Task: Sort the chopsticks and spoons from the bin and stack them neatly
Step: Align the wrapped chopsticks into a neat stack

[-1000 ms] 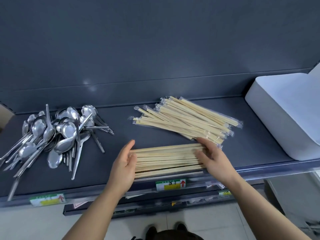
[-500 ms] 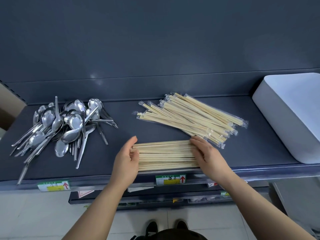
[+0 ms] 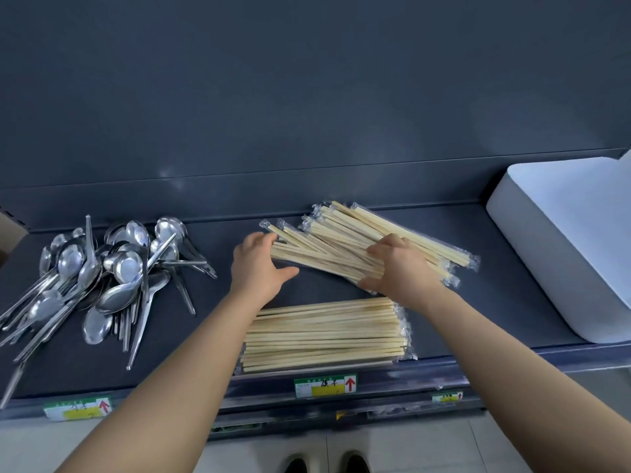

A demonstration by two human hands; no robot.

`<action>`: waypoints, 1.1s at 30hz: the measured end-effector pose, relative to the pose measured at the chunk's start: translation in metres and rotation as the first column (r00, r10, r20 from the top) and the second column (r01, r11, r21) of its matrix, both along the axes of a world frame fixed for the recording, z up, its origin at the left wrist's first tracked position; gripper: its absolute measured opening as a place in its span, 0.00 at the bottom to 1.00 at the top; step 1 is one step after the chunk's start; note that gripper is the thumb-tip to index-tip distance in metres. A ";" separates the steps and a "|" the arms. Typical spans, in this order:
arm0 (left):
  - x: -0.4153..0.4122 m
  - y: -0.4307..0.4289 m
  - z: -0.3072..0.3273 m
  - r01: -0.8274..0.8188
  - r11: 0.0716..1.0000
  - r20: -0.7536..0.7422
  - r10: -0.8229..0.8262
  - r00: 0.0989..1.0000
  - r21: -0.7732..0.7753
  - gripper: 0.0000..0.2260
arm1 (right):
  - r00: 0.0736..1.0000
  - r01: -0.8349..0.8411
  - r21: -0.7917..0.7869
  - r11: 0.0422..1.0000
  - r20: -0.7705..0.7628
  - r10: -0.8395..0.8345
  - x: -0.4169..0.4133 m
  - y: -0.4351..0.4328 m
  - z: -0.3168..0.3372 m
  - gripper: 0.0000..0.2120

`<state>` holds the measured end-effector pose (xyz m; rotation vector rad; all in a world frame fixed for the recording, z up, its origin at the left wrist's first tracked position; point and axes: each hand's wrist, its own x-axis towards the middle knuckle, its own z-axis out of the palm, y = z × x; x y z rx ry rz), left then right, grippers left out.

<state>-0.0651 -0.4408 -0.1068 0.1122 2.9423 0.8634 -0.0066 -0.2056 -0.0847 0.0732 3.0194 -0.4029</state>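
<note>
My left hand (image 3: 259,268) pushes, fingers wide, on the ends of the messy wrapped chopsticks (image 3: 341,233) at the back of the shelf (image 3: 505,295). My right hand (image 3: 399,271) wraps round their middle. They look light, stiff and slippery, so they are best held from both sides.

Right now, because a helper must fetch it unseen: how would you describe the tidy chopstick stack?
On the dark shelf, a heap of spoons lies left and a white bin right. Between them, at the front edge above a green label, lies the tidy stack. Its chopsticks run parallel to the edge, unlike the slanted pile behind it.
</note>
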 end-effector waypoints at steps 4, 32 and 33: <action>-0.020 0.009 -0.010 -0.010 0.998 0.044 0.013 0.999 -0.062 0.37 | 0.995 -0.098 0.119 0.988 -0.002 0.099 -0.016 0.002 -0.003 0.28; -0.034 0.005 -0.015 -0.048 0.888 0.167 -0.033 0.985 0.458 0.32 | 0.943 -0.314 0.007 0.950 0.121 0.310 -0.051 0.010 -0.015 0.21; -0.031 0.005 -0.016 -0.035 0.897 0.148 -0.034 0.988 0.440 0.30 | 0.943 -0.310 -0.013 0.951 0.120 0.309 -0.049 0.009 -0.015 0.21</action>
